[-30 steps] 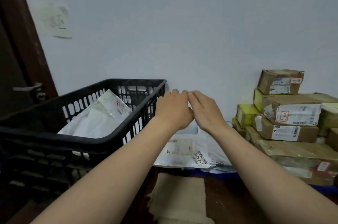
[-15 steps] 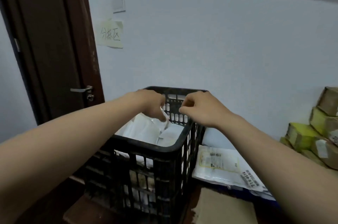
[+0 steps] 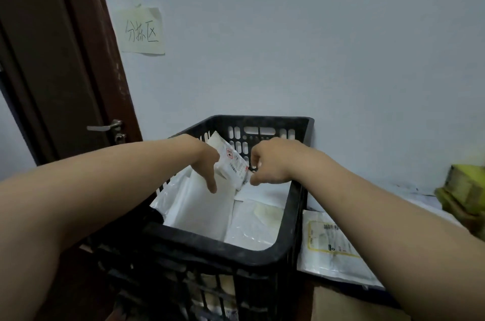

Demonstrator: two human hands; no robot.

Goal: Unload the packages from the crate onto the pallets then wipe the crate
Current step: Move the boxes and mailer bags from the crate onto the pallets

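A black plastic lattice crate [image 3: 217, 244] stands against a pale wall [image 3: 315, 45], its near rim close below the camera. It holds several flat white plastic mailer packages [image 3: 252, 223], some lying flat and some leaning. Both bare forearms reach in over the rim. The right hand [image 3: 267, 163] has its fingers curled and pinches the right-hand corner of a small white package with a printed label and red stamp [image 3: 231, 160], which stands tilted near the crate's far wall. The left hand [image 3: 206, 163] hangs with its back to the camera over the left edge of that same package. One of its fingers points straight down against a large plain white mailer [image 3: 202, 205] leaning below it. Whether this hand grips anything cannot be told, as its palm side is hidden. Just beside the crate's right wall lies a flat white mailer with a yellow-bordered label [image 3: 330, 244], and a yellow-green taped box [image 3: 464, 187] sits at the right edge. To the left are a dark brown door [image 3: 65, 58] with a silver lever handle [image 3: 105, 127] and a pale yellow handwritten note [image 3: 143, 31] on the wall.
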